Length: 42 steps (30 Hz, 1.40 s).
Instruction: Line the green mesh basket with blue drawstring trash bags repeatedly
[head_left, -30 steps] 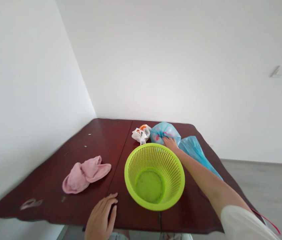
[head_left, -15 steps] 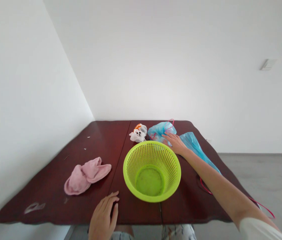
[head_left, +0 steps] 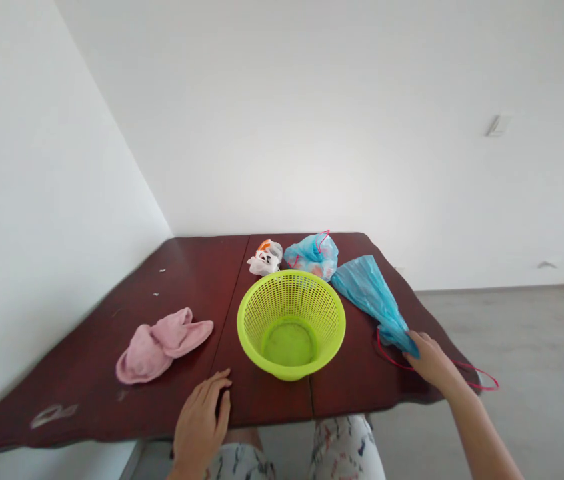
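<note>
Gathered at its near end, a blue plastic bag [head_left: 369,293] with a pink-red drawstring lies on the right of the table, and my right hand [head_left: 427,357] grips that end. My left hand [head_left: 202,413] rests at the table's front edge, fingers stretched out, holding nothing. Between my hands stands a lime-green plastic basket [head_left: 289,370] with slotted walls and nothing inside. Left of it lies a folded pink cloth [head_left: 162,347], nearest to my left hand.
Behind the basket sit a filled blue bag [head_left: 315,257] with a pink-red string and a crumpled white-and-orange plastic bag [head_left: 265,257]. The dark red wooden table [head_left: 202,267] has wavy edges. A white wall [head_left: 262,133] rises behind it.
My right hand has left the filled blue bag at the back, moved toward me and right, and closed on the flat blue bag. My left hand has stayed on the table.
</note>
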Tool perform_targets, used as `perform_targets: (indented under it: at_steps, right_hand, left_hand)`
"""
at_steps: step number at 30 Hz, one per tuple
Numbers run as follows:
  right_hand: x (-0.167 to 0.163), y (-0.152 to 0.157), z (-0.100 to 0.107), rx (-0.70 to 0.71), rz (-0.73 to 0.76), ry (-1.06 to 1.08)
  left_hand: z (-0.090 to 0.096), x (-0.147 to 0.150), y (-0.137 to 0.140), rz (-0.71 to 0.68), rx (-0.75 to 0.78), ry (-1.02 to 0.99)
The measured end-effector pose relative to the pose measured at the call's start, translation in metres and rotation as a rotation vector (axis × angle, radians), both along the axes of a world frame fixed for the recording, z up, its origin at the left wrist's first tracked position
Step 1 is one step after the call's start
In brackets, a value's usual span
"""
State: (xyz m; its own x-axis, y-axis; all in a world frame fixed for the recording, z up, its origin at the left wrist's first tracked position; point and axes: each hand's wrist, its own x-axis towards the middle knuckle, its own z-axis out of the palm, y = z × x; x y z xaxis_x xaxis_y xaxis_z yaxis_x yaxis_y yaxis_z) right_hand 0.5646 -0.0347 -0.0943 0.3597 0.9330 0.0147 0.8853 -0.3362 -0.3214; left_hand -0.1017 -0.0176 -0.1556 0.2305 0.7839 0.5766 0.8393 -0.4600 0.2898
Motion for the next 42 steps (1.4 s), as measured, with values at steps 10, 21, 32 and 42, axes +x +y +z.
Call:
perform_targets:
  at_steps: [10,21,32,42]
  right_hand:
    - [-0.022,-0.019,0.094,0.426,-0.091,0.382]
    - [-0.132,0.007,0.311,0.849,0.222,0.685]
    - [-0.242,0.015,0.372,0.772,0.689,0.494]
    - [-0.054,0.024,0.282,0.972,-0.197,0.674]
  left_hand:
    - [0.041,0.007,0.003,0.012,-0.21,-0.603]
    - [0.279,0.094,-0.001,-0.604,-0.071,-0.454]
    - [0.354,0.162,0.052,-0.989,-0.333,-0.644]
    - [0.189,-0.071,0.1,0.557,-0.44,-0.206]
